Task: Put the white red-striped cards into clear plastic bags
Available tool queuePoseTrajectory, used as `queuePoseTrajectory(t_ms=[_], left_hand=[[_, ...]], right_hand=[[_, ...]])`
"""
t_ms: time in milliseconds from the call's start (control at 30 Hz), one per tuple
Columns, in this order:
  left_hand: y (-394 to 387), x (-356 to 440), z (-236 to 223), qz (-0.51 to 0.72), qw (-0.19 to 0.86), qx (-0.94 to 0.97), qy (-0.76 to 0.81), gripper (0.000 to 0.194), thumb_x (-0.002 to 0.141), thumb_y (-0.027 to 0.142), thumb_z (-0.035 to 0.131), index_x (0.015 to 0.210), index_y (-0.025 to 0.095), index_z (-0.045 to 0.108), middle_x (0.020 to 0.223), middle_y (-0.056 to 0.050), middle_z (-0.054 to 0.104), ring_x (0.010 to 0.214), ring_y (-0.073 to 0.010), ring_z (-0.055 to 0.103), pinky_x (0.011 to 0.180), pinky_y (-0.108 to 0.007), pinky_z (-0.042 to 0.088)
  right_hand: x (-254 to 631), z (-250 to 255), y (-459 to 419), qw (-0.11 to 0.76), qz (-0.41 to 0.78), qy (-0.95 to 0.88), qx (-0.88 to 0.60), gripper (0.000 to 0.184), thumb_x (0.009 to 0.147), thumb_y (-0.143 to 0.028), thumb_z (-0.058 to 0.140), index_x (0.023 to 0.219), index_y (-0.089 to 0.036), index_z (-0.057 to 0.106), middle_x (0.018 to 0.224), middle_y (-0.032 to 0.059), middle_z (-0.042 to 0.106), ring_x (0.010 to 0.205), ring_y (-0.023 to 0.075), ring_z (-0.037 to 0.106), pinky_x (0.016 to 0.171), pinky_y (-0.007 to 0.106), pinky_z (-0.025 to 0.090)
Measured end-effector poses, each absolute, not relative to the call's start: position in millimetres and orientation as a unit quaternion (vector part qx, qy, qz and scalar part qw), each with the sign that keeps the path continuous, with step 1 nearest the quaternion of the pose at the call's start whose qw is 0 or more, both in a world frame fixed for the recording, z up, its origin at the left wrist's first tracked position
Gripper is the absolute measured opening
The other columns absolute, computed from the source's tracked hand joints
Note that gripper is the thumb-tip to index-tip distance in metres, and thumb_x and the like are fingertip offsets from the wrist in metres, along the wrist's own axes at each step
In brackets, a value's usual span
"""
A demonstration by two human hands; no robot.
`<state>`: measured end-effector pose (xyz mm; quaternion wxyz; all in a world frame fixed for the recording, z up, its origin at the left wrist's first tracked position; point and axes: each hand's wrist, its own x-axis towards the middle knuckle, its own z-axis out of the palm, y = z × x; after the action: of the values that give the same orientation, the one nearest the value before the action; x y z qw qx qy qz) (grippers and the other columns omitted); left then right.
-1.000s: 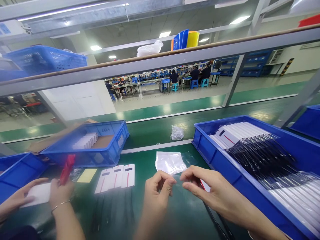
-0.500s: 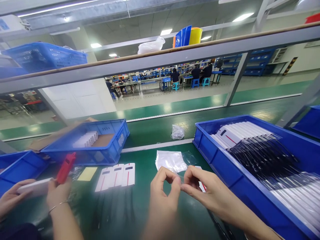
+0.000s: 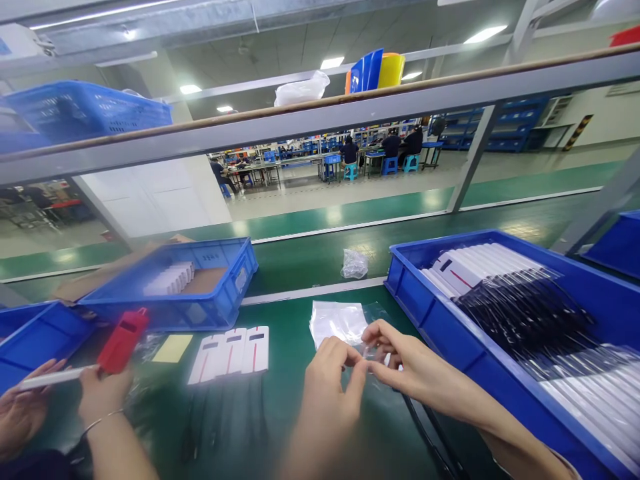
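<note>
Left hand (image 3: 331,387) and right hand (image 3: 413,360) are pinching clear film (image 3: 369,349) by some bags (image 3: 334,317). Three white units (image 3: 231,352) are lying on the bench (image 3: 287,327), blue bin (image 3: 417,293)'s sitting right, and a co-worker's hand (image 3: 106,399) is holding some red thing (image 3: 121,341).

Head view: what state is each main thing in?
Left hand: pinched on clear film
Right hand: pinched on the film
Three white devices: lying flat
Clear wrap: crumpled
Plastic sleeves: stacked flat
Left blue bin: open, partly filled
Right blue bin: open, partly filled
Red item: tilted, at a co-worker's hand
</note>
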<state>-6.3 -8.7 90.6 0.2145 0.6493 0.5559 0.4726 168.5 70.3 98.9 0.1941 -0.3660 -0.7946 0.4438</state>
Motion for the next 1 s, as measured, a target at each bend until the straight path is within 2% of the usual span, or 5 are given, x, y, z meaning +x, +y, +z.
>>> queuePoseTrajectory(t_ms=[333,500,633,700,1000], left_hand=[[-13,-7,65,0.481,0.250,0.667,0.511,0.015,0.094,0.041,0.058,0.088,0.035,0.070,0.087,-0.005,0.068,0.086,-0.0278,0.062,0.076,-0.042,0.051],[6,-33,52,0.493,0.345,0.625,0.497,0.047,0.093,0.059,0.056,0.129,0.029,0.060,0.130,-0.009,0.063,0.124,-0.0307,0.054,0.105,-0.043,0.043],[18,-34,30,0.478,0.496,0.590,0.421,0.068,0.076,0.075,0.065,0.114,0.019,0.062,0.083,0.000,0.062,0.084,-0.0186,0.060,0.083,-0.028,0.045],[18,-27,19,0.470,0.539,0.556,0.423,0.065,0.070,0.075,0.071,0.096,0.017,0.062,0.063,0.008,0.044,0.060,-0.0109,0.041,0.060,-0.024,0.032],[8,-21,10,0.500,0.527,0.503,0.468,0.055,0.078,0.068,0.070,0.068,0.019,0.047,0.059,0.007,0.035,0.057,-0.0093,0.026,0.055,-0.026,0.018]], right_hand=[[162,74,81,0.080,0.404,-0.858,-0.307,0.023,0.083,-0.011,0.056,0.078,-0.026,0.038,0.070,-0.0089,0.042,0.063,0.0128,0.039,0.056,0.028,0.025],[167,81,75,0.055,0.410,-0.855,-0.313,0.018,0.079,-0.011,0.058,0.083,-0.025,0.047,0.069,-0.0093,0.046,0.062,0.0117,0.043,0.054,0.025,0.028],[162,90,70,0.051,0.437,-0.851,-0.287,0.016,0.079,-0.015,0.065,0.088,-0.025,0.056,0.070,-0.0095,0.055,0.063,0.0113,0.051,0.054,0.023,0.033],[161,94,72,0.087,0.432,-0.846,-0.300,0.007,0.087,-0.021,0.063,0.086,-0.025,0.056,0.069,-0.0086,0.056,0.062,0.0117,0.050,0.054,0.023,0.033],[171,98,83,0.271,0.381,-0.802,-0.370,0.019,0.101,-0.044,0.053,0.096,-0.026,0.058,0.085,-0.0036,0.059,0.072,0.0151,0.053,0.065,0.028,0.042]])
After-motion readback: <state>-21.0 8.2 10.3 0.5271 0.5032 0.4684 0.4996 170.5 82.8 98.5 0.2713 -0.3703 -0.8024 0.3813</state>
